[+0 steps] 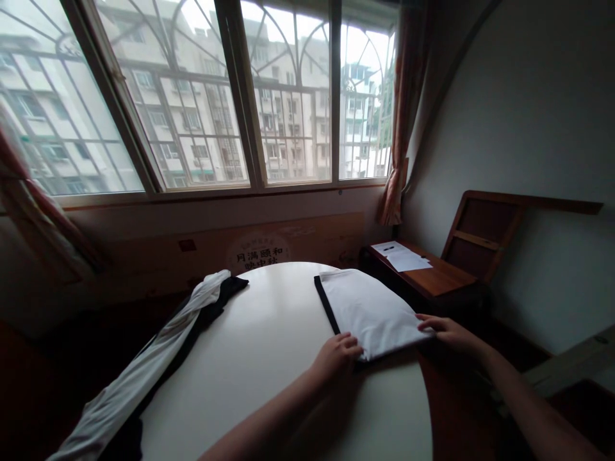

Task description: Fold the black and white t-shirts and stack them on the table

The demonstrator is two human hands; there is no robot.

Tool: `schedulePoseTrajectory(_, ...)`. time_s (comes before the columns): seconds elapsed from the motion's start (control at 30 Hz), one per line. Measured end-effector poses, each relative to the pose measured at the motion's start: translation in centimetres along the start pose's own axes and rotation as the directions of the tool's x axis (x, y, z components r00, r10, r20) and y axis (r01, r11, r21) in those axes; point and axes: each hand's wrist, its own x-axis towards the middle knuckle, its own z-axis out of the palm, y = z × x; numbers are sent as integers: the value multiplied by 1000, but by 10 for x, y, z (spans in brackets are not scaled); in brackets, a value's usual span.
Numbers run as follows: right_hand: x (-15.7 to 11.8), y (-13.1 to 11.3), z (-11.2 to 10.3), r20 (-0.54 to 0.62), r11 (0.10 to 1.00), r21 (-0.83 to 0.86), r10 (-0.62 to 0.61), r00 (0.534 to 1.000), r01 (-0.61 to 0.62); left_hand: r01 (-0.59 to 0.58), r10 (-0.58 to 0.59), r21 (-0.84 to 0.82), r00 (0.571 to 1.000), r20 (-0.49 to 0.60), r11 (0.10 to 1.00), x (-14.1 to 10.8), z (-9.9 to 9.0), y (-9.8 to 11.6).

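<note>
A folded white garment (372,307) with a black edge along its left side lies at the right of the round white table (259,358). Its near right corner reaches the table's rim. My left hand (339,352) has its fingers curled over the near left corner of the cloth. At the near right corner, my right hand (444,330) pinches the cloth between thumb and fingers. A second piece of clothing, white and black (177,346), is draped loosely along the table's left edge, away from both hands.
Beyond the table on the right, a low brown wooden bench (442,278) holds white papers (406,258) and a pen. A printed orange-brown panel (307,240) stands under the barred windows (288,128). Patterned curtains (394,186) hang at both sides.
</note>
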Motion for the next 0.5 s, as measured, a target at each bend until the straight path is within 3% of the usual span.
schedulePoseTrajectory(0.07,7,-5,-5,-22,999,-43,14,1000,-15,-12,10,47,1000,26,999,-6,2,1)
schedulePoseTrajectory(0.13,19,-18,-4,-115,992,-129,-21,993,6,-28,25,75,999,43,997,-13,6,1)
schedulePoseTrajectory(0.23,42,-57,13,-199,938,-326,-189,962,117,-38,37,73,999,21,997,-21,12,0)
schedulePoseTrajectory(0.33,73,-113,52,-118,861,-457,-306,945,222,0,0,23,999,-35,1000,-24,19,0)
schedulePoseTrajectory(0.5,144,-192,139,17,767,-607,-248,969,208,58,-63,-41,988,-138,997,-25,29,-2)
